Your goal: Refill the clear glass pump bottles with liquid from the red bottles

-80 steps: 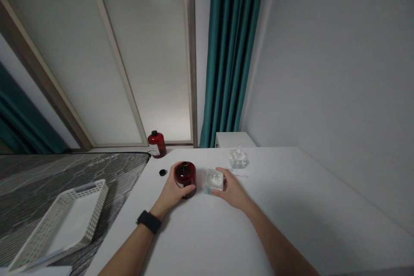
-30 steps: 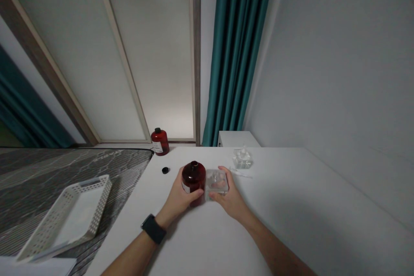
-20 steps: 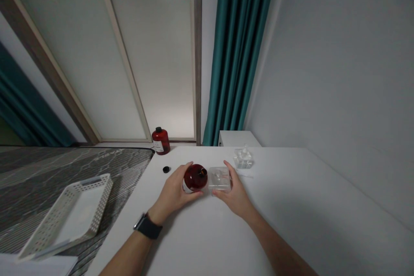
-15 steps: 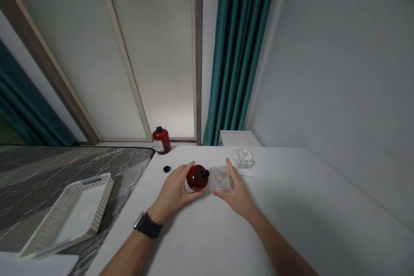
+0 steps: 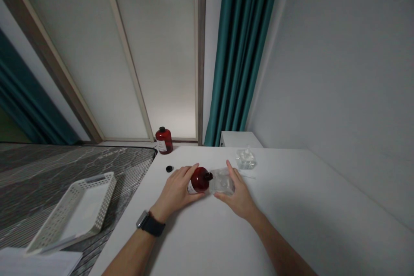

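Observation:
My left hand (image 5: 177,189) is wrapped round a dark red bottle (image 5: 199,180) with a white label. The bottle has no cap and tilts to the right, its neck over a clear square glass container (image 5: 222,182). Around the right side of that container my right hand (image 5: 237,192) is curved, thumb at the front and fingers behind. A small black cap (image 5: 169,168) lies on the white table (image 5: 207,241) to the left of the bottle. Whether liquid is flowing is too small to tell.
A second red bottle (image 5: 164,140), capped in black, stands at the table's far left corner. Behind my right hand sits a clear faceted glass piece (image 5: 246,159), with a thin pale stick (image 5: 248,177) nearby. A white basket (image 5: 102,207) is on the left.
The bottle in my left hand tips slightly further right towards the glass container. The whole view has shifted a little. Both hands keep their hold.

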